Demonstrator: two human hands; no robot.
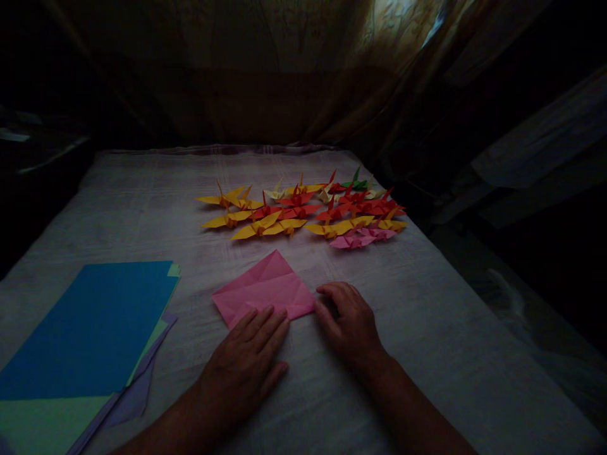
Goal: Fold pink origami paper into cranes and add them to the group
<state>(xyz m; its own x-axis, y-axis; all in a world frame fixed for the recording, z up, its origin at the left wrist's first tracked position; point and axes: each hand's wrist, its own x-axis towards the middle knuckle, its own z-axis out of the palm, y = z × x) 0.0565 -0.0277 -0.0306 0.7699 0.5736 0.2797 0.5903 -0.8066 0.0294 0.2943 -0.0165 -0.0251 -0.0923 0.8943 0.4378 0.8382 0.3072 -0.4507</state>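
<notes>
A creased square of pink origami paper (265, 284) lies on the cloth in front of me, one corner pointing away. My left hand (251, 354) rests flat over its near edge, fingers stretched out and holding nothing. At the paper's right corner is my right hand (351, 322), its fingers curled and the thumb and forefinger tips close together on that corner. The near part of the paper is hidden under my left fingers.
Beyond the paper stand several folded cranes, among them yellow (227, 219), red (298, 205), pink (351, 241) and green (356, 183) ones. At left lies a stack of sheets with a blue sheet (95, 328) on top. A pale cloth (142, 189) covers the table; a curtain (227, 82) hangs behind.
</notes>
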